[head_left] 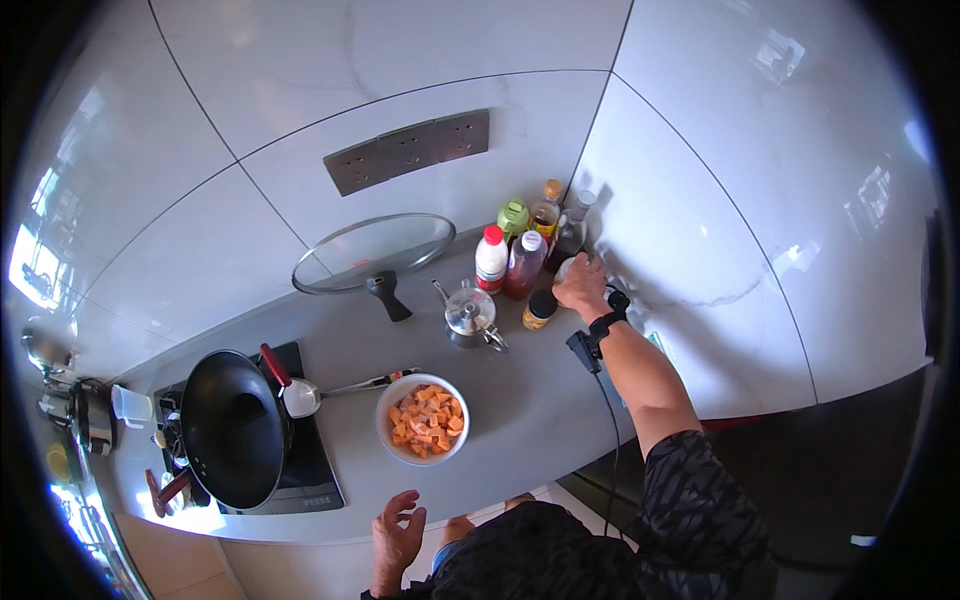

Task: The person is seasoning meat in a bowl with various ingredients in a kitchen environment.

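Observation:
My right hand (581, 283) reaches into the group of bottles in the counter's corner, its fingers at a pale round-topped thing (568, 265) mostly hidden by the hand; whether it is gripped I cannot tell. Beside it stand a black-lidded jar (539, 310), a bottle of reddish liquid (526, 266) and a dark glass bottle (568, 236). My left hand (398, 531) hangs before the counter's front edge with bent fingers, holding nothing. A white bowl (381, 420) of orange cubes (426, 424), with some pinkish pieces among them, sits on the grey counter.
A black wok (234, 431) rests tilted over the black cooktop (322, 480). Near it lies a metal spatula (303, 397). A glass lid (375, 251) leans on the wall, left of a small metal pot (469, 315). A black plug (583, 351) with a cable lies at right.

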`<act>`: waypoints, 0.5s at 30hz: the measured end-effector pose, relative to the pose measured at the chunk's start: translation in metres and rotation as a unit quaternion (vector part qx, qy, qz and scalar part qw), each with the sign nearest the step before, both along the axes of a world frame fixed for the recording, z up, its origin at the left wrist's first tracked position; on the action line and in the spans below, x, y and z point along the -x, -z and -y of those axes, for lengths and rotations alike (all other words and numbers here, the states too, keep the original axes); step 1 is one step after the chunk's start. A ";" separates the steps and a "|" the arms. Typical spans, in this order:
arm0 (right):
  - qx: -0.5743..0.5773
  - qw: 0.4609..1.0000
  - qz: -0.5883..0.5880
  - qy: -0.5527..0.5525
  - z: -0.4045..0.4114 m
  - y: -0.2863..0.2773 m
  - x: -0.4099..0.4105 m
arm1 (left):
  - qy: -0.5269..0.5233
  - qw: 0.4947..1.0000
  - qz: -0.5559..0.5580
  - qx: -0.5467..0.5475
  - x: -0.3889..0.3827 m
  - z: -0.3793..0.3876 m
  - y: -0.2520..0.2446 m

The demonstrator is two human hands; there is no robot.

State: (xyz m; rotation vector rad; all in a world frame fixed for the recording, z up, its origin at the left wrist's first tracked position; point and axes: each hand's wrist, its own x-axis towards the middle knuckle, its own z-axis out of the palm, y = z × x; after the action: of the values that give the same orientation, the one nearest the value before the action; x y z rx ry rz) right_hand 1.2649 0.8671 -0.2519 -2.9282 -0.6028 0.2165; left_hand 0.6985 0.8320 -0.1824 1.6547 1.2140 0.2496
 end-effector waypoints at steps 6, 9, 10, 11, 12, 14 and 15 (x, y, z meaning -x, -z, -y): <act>-0.006 0.999 -0.018 -0.026 0.002 -0.010 -0.007 | -0.039 0.999 -0.003 -0.005 0.005 0.004 -0.007; -0.037 0.998 0.016 -0.057 0.009 -0.027 -0.001 | -0.019 1.000 -0.006 0.006 0.004 0.001 -0.009; -0.058 0.995 0.037 -0.079 0.012 -0.036 0.004 | -0.020 1.000 -0.006 0.007 0.003 0.001 -0.009; -0.057 0.995 0.038 -0.079 0.016 -0.046 0.010 | -0.019 1.000 0.009 -0.001 0.000 0.000 -0.009; -0.093 0.989 0.080 -0.086 0.023 -0.061 0.016 | -0.015 1.000 0.025 -0.010 -0.005 -0.002 -0.010; -0.129 0.979 0.125 -0.094 0.036 -0.091 0.032 | 0.006 0.999 0.039 -0.008 -0.013 -0.007 -0.012; -0.147 0.973 0.136 -0.118 0.040 -0.107 0.044 | 0.022 0.999 0.048 -0.009 -0.016 -0.010 -0.013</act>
State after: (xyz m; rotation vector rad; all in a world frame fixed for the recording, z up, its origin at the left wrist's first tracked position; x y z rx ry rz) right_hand 1.2205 0.8274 -0.1447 -2.6131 -0.9358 -0.2356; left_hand 0.7142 0.8422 -0.1695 1.6649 1.1056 0.3092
